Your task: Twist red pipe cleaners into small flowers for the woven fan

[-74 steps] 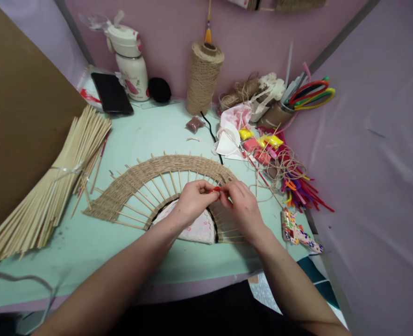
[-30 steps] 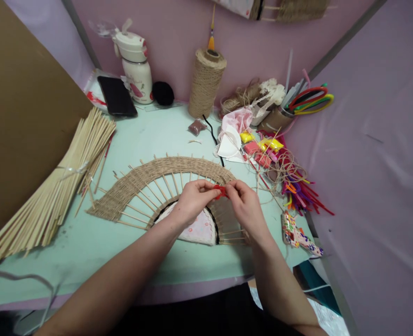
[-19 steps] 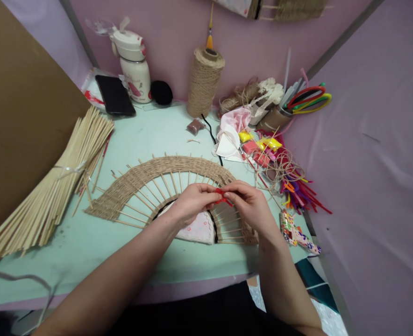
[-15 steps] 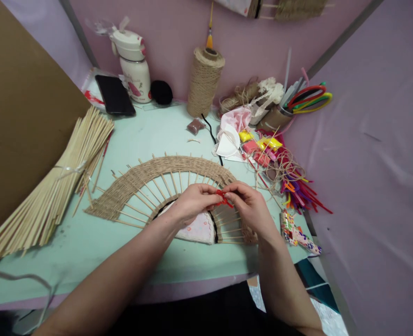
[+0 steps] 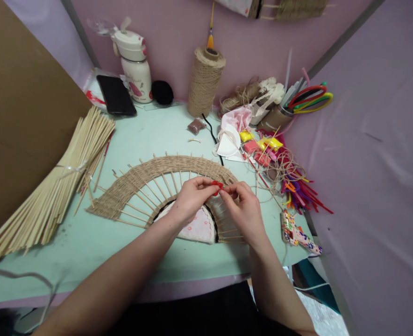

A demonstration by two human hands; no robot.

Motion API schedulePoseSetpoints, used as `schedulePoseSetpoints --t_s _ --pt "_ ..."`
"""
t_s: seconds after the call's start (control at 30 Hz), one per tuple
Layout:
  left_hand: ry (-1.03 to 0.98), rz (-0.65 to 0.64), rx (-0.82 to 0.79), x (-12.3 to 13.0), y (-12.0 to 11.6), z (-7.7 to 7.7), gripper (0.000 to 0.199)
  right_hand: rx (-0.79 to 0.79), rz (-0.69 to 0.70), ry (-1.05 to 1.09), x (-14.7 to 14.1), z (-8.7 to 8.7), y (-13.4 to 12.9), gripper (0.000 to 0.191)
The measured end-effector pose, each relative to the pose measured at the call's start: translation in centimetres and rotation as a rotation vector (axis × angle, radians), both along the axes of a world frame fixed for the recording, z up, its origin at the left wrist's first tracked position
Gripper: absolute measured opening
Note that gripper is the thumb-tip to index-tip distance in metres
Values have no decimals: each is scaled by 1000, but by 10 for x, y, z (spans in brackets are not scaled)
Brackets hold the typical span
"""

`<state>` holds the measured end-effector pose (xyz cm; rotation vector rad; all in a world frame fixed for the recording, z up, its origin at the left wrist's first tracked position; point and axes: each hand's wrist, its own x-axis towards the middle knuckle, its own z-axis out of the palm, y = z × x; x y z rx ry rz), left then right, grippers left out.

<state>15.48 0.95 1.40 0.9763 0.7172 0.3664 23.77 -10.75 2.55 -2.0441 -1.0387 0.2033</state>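
Both hands meet above the right part of a woven fan (image 5: 167, 164) that lies on the pale green table. My left hand (image 5: 193, 196) pinches a small red piece (image 5: 216, 187), whose exact form is too small to tell. The fingertips of my right hand (image 5: 242, 203) are pressed together at the piece's right side. Thin sticks radiate through the fan from a pale pink half-round centre (image 5: 201, 226) with a dark edge. My right hand and forearm cover the fan's lower right end.
A bundle of flat sticks (image 5: 57, 182) lies left. Behind stand a white bottle (image 5: 138, 77), a phone (image 5: 116, 95) and a twine spool (image 5: 206, 84). Coloured pipe cleaners (image 5: 302, 191), yellow packets (image 5: 270, 143) and a floral-patterned object (image 5: 290, 227) are at the right.
My right hand has moved a little left and closer to the body's midline. The red piece has shifted slightly left and up and looks more compact between the fingers.
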Motion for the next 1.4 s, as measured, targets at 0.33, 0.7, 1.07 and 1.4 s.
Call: schedulePoseSetpoints --t_s 0.33,0.7,1.07,1.4 --pt "11 24 -118 1 2 0 18 -5 65 -170 -2 0 5 12" --pt "151 -149 303 -4 -1 1 9 -34 123 -36 11 15 10 6" --pt "174 -162 469 -5 0 2 9 -99 102 98 15 10 13 13" --pt "-10 -61 -147 -1 5 6 17 14 51 367 19 -5 11 22"
